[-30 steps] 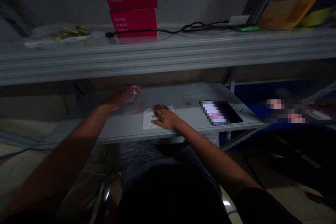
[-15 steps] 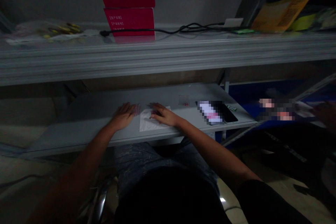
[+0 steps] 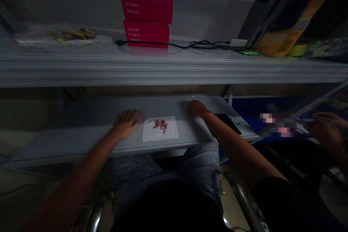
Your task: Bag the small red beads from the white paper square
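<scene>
The right hand [image 3: 197, 108] is curling toward the back edge of the table [image 3: 89, 127], its fingertips turned under and hidden, so I cannot tell whether it is gripping anything. The right forearm is crossing the near left part of a dark, glossy slab, apparently a phone [image 3: 230, 123], lying toward the table's right edge, with a small greenish packet [image 3: 235, 120] sitting just beyond it. The left hand [image 3: 125, 125] is lying palm down, fingers spread, left of the table's middle; its inner side is meeting a clear, crinkled plastic bag [image 3: 140, 117] with pinkish streaks, and how much of the bag the hand is covering is hard to make out. Between the hands, near the front edge, a creased white sheet [image 3: 148, 134] is carrying a loose cluster of small, roundish pink and brown pieces [image 3: 161, 125], too tiny to tell apart. Above, a ridged grey shelf [image 3: 174, 70] is running across the whole view, holding stacked red cartons [image 3: 148, 7] cut off at the top, a black cable [image 3: 182, 46] trailing before them, and a blurred yellow package [image 3: 282, 40] leaning at the right. Farther right, a co-worker's hands [image 3: 324, 130] are showing dimly beside a pixelated patch.
</scene>
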Tool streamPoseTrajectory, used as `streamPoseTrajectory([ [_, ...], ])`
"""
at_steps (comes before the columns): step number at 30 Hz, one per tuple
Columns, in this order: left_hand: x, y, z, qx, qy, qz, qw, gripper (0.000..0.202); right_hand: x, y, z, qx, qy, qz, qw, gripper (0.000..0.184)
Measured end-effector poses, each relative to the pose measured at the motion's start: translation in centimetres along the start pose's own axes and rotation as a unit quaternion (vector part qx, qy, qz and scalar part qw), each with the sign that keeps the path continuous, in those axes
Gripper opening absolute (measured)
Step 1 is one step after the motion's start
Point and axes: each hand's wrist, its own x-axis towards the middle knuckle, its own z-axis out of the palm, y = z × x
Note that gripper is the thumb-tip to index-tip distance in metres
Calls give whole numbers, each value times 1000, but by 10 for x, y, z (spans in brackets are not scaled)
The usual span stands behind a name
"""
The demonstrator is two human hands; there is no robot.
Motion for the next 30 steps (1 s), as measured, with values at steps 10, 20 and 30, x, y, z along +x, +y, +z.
streamPoseTrajectory([
  [10,-51,68,-57,-275,239,22,931,34,-40,19,-60,206,-5,-48,977,15],
  [20,-125,194,-64,-731,-62,-83,674,38,-172,-118,-15,677,-68,-193,707,12],
  [30,-124,195,-12,-738,-59,-107,664,49,-174,-160,60,759,-94,-157,624,25],
])
